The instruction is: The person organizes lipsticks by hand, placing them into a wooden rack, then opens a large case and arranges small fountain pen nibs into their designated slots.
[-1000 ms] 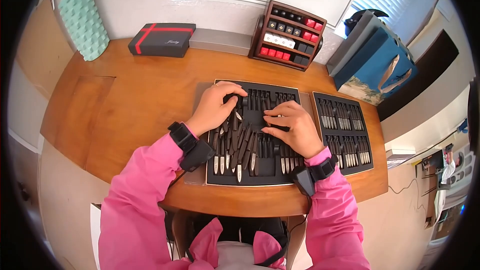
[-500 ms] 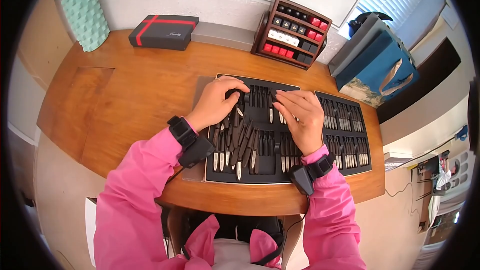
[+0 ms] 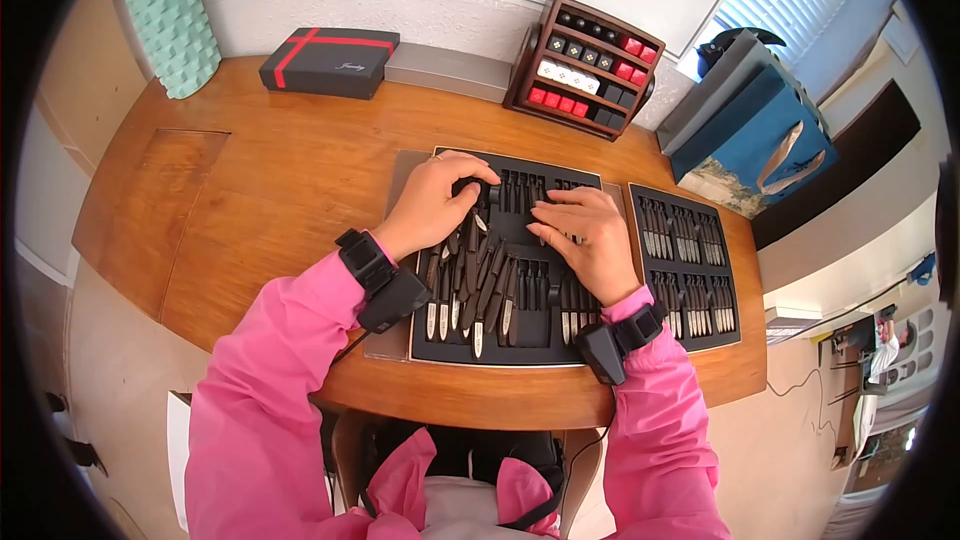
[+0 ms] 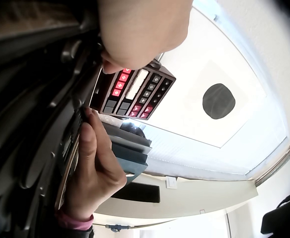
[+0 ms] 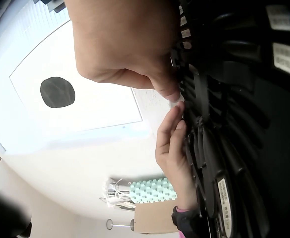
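A black slotted tray point(image 3: 530, 340) lies in front of me, holding dark slender pieces with white labelled ends in rows. A loose heap of the same pieces point(image 3: 487, 285) covers its left side. My left hand point(image 3: 440, 198) rests over the tray's upper left section, fingers bent, thumb and index tips at the dark pieces there. What lies under its fingers is hidden. My right hand point(image 3: 590, 240) hovers over the upper middle and right slots, fingers loosely extended and thumb apart from them. In the right wrist view, one labelled piece point(image 5: 224, 203) shows close up.
A second black tray point(image 3: 690, 270) with filled slots is at the right. Behind stand a dark gift box point(image 3: 345, 75) with red ribbon, a wooden rack point(image 3: 580, 65) of small cubes, and a blue paper bag point(image 3: 760, 130). A mint-green bag point(image 3: 170, 20) stands far left.
My right hand rose towards the upper right slots with its fingertips together, then came back left and lower with its fingers spread. My left hand has kept its place on the tray.
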`<state>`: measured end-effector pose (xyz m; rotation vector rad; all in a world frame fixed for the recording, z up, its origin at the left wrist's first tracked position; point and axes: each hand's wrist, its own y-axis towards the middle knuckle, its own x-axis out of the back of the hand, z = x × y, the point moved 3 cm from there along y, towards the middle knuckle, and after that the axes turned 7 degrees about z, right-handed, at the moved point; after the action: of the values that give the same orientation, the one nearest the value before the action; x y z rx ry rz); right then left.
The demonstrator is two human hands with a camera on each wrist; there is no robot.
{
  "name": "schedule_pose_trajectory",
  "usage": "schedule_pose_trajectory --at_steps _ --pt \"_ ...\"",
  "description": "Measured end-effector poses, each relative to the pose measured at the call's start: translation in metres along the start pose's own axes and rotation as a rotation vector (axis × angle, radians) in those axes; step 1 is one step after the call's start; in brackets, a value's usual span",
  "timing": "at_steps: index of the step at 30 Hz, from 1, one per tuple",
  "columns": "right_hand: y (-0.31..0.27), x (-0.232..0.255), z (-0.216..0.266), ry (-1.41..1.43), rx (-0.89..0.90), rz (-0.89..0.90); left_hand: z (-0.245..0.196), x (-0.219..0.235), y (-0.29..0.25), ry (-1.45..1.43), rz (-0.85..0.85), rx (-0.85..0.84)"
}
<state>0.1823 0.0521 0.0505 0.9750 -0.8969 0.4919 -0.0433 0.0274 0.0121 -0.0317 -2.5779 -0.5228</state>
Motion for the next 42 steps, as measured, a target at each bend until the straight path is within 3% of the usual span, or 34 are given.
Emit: schedule_pose_trajectory --at_steps 10,30,34,37,42 --pt "0.0 0.002 0.007 -0.069 0.015 0.073 0.001 0.0 0.0 -0.014 0.009 0.021" --pt "0.003 -0.003 -0.004 0.065 -0.149 0.241 0.002 0.0 0.001 -0.01 0.011 -0.005" --pt "-0.003 -0.006 -0.006 0.108 -0.126 0.179 0.0 0.001 0.0 -0.02 0.019 0.015" --pt "-0.001 0.007 0.004 0.194 -0.099 0.035 0.001 0.001 0.0 -0.01 0.014 0.018" --pt "-0.01 0.009 0.038 0.398 -0.193 0.37 0.007 0.0 0.001 0.011 -0.004 -0.033"
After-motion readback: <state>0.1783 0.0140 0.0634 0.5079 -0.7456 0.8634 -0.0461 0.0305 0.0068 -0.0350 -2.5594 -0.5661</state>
